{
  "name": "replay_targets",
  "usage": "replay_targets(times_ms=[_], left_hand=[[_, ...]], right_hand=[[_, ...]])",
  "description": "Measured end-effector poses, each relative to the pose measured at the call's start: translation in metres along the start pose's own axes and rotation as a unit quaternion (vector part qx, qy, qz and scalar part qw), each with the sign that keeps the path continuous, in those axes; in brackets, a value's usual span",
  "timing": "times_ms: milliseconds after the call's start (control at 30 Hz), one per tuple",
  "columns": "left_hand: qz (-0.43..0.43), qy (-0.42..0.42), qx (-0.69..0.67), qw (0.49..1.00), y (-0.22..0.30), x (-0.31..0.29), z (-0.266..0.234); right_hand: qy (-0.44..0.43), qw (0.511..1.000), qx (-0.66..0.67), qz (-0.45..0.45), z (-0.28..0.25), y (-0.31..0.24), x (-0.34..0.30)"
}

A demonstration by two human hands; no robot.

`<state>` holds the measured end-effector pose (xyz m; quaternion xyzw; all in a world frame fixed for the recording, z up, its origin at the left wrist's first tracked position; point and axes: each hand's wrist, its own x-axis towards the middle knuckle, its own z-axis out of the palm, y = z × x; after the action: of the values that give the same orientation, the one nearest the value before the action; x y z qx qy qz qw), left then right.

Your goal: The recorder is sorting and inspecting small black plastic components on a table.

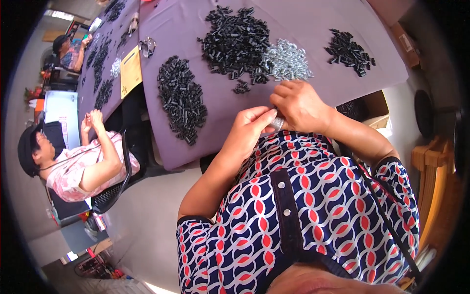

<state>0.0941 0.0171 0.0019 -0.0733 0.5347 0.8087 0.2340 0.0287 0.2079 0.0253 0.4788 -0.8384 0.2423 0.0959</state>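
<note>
My left hand and my right hand meet at the table's near edge, close in front of my body. The left thumb and fingers are pressed together in a pinch. Curled fingers close my right hand, with whatever it grips hidden. Between the hands shows a silver-grey wrapped piece; I cannot tell whether it is held or worn on a finger. Just beyond the right hand lies a heap of small silver metal pins or screws. It touches a large heap of short black cylindrical parts.
More black parts lie in a long heap at left and a smaller heap at right on the purple-covered table. An open cardboard box stands below the right edge. A co-worker sits at left; another person is farther off.
</note>
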Motion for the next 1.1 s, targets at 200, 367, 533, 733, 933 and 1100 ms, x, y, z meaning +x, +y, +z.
replay_targets(times_ms=[200, 367, 533, 733, 933, 1100], left_hand=[[-0.004, 0.031, 0.065, 0.997, -0.002, -0.004, 0.007], [-0.006, 0.015, 0.222, 0.975, -0.002, -0.007, 0.007], [0.314, 0.13, 0.444, 0.829, 0.024, -0.002, -0.001], [0.297, 0.235, 0.549, 0.745, 0.026, 0.022, -0.046], [0.297, 0.207, 0.617, 0.699, 0.024, 0.029, -0.049], [0.283, 0.202, 0.607, 0.715, 0.022, 0.027, -0.051]], right_hand=[[-0.012, 0.999, 0.035, -0.024, 0.017, 0.004, -0.011], [-0.023, 0.997, 0.07, -0.012, 0.016, 0.002, -0.026], [0.076, 0.988, -0.076, 0.107, -0.019, 0.041, -0.048], [0.1, 0.942, -0.185, 0.261, -0.046, 0.112, -0.074], [0.074, 0.955, -0.181, 0.223, -0.032, 0.129, -0.078], [0.135, 0.951, -0.167, 0.224, -0.033, 0.119, -0.074]])
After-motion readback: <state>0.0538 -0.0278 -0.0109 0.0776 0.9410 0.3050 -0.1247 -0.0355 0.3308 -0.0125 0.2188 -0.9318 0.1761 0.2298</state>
